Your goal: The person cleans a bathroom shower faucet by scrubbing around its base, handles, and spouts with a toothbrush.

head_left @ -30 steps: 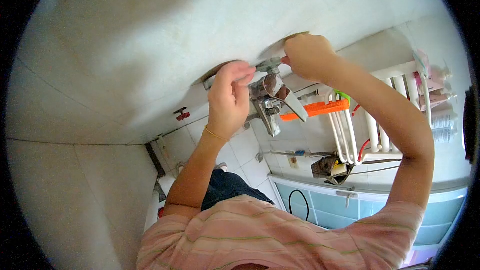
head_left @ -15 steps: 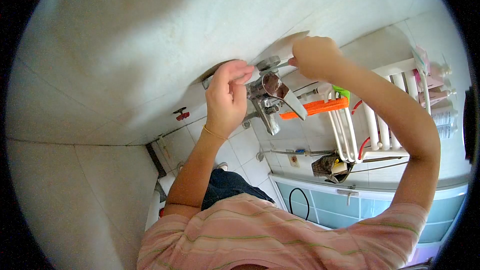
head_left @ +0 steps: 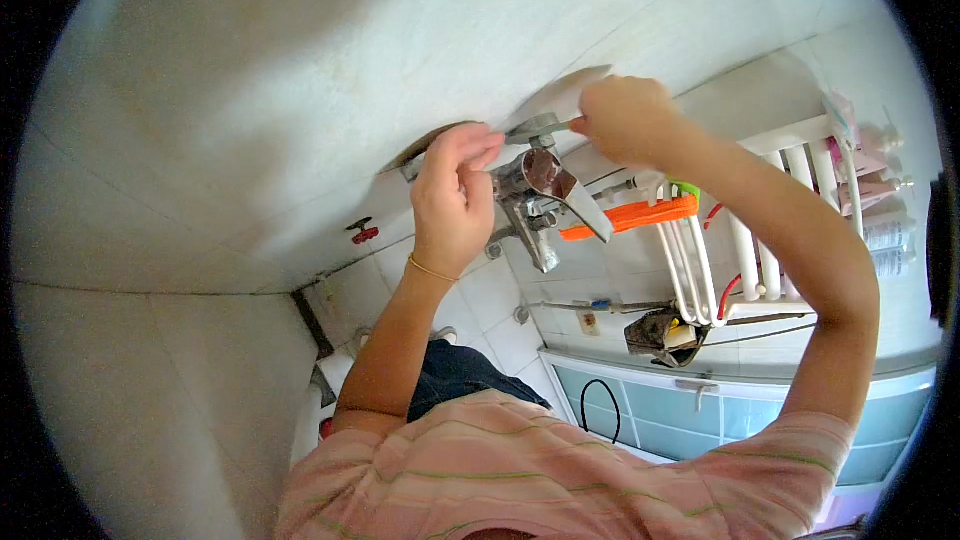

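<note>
A chrome mixer faucet (head_left: 527,178) is fixed to the pale wall, its flat lever pointing down and right. My left hand (head_left: 450,185) curls round the faucet's left part, hiding much of it, with the fingertips by the middle of the body. In a closed fist, my right hand (head_left: 625,120) grips a slim grey-green tool (head_left: 548,129). The tool's shaft runs left across the round wall flange (head_left: 540,122) at the faucet's right end. Its far tip lies close to my left fingertips, and its exact kind cannot be made out.
An orange cloth (head_left: 635,215) hangs on the white towel radiator (head_left: 750,230) at the right. Below hangs a dark mesh bag (head_left: 660,335). A red-handled valve (head_left: 364,232) projects from the wall at left. Bottles (head_left: 885,240) stand at far right, above a blue glazed partition (head_left: 690,410).
My right hand has shifted slightly left, and the tool now reaches further across the flange. My left hand stays on the faucet.
</note>
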